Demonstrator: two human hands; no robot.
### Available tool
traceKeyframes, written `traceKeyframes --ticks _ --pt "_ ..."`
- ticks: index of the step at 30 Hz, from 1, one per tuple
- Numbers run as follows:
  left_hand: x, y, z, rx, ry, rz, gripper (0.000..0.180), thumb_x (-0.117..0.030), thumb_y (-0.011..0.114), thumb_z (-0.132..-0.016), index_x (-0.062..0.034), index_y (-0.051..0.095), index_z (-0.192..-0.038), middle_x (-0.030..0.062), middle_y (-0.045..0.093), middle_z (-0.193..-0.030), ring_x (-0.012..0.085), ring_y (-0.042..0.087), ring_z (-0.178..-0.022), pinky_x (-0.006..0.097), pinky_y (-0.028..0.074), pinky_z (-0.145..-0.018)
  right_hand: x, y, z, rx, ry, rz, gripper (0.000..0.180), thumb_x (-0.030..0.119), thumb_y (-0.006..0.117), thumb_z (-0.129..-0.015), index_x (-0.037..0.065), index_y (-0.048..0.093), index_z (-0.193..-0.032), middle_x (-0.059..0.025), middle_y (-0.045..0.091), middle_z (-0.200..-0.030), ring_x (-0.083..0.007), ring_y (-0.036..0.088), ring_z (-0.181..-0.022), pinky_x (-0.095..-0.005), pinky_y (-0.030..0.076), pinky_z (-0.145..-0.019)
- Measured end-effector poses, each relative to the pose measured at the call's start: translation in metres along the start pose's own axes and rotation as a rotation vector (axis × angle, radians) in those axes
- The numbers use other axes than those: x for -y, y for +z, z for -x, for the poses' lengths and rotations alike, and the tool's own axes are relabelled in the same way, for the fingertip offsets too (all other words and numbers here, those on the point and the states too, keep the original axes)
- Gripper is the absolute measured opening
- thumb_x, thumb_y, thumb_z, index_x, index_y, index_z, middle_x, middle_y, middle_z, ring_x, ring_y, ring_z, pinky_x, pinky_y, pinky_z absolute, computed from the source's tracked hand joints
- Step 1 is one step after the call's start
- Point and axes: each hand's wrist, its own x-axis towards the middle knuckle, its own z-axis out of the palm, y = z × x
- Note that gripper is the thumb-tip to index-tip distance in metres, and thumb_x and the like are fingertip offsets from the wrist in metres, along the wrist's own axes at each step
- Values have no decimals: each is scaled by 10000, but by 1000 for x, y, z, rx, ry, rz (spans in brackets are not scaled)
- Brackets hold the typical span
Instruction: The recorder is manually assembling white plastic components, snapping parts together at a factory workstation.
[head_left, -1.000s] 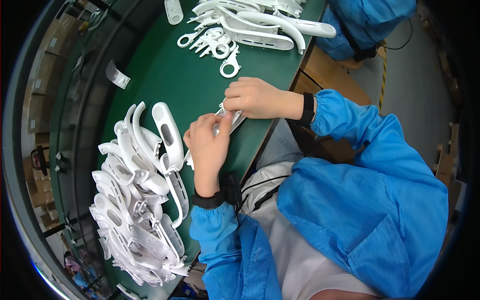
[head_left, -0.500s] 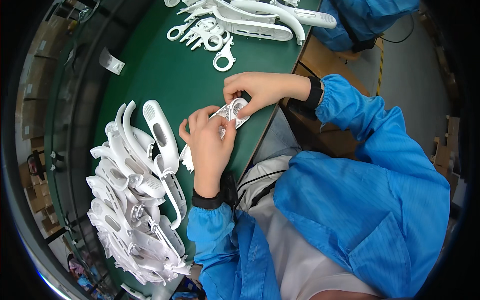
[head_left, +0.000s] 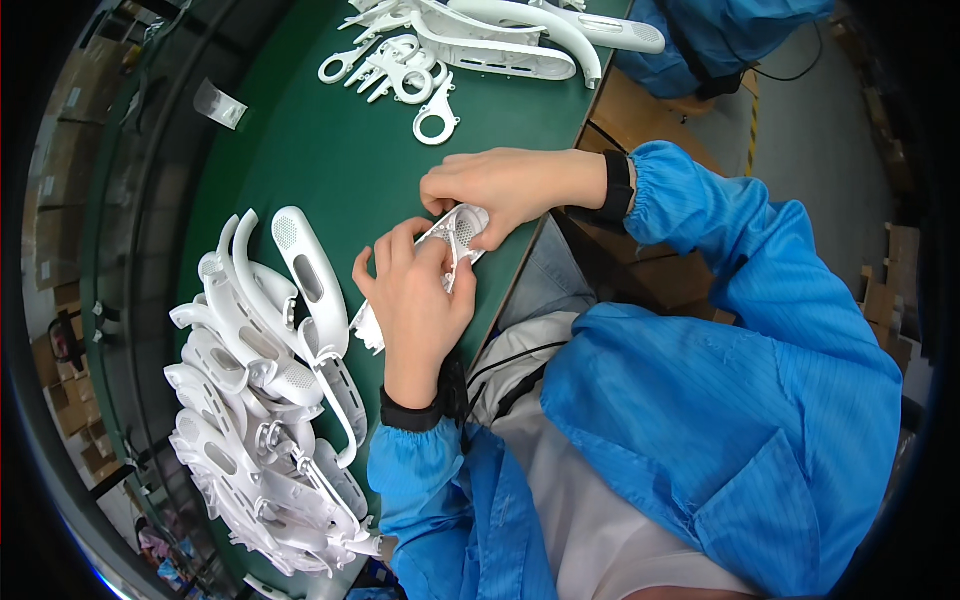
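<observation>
A long white plastic shell point(head_left: 462, 240) with a perforated, rounded end lies at a slant on the green table, its hollow side up. My left hand point(head_left: 412, 300) spans its middle, fingers bent over the edges, and hides much of it. At the perforated end, my right hand point(head_left: 497, 190) grips with the thumb on the near side and the curled fingers on the far side. Anything small between those fingers is hidden. The shell's other end sticks out to the left of my left hand.
Many white curved housings point(head_left: 255, 400) are heaped on the left of the green table point(head_left: 290, 150). More long housings point(head_left: 500, 50) lie at the far edge, beside flat ring-ended parts point(head_left: 435, 115). A clear plastic piece point(head_left: 220, 104) lies far left. Blue fabric point(head_left: 690, 45) is at the far right.
My right hand has shifted slightly left and its fingers curl more at the shell's perforated end. My left fingers have spread a little over the shell. The whole view has drifted slightly.
</observation>
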Motion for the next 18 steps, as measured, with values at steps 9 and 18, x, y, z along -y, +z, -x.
traceKeyframes --ticks 9,18 --pt "-19 -11 -13 86 -266 -104 324 -193 716 -746 -63 530 -977 147 620 -987 348 606 -911 435 458 -758 -11 8 -1 29 -38 153 427 265 745 -691 71 555 -1021 -70 595 -916 -268 545 -948 -388 457 -731" --pt "-12 -16 -18 262 -356 -52 350 -254 709 -764 -96 626 -1065 164 670 -900 353 646 -846 440 493 -730 -11 7 -17 9 135 143 350 422 725 -717 78 687 -767 -50 640 -712 -238 619 -657 -378 441 -542"
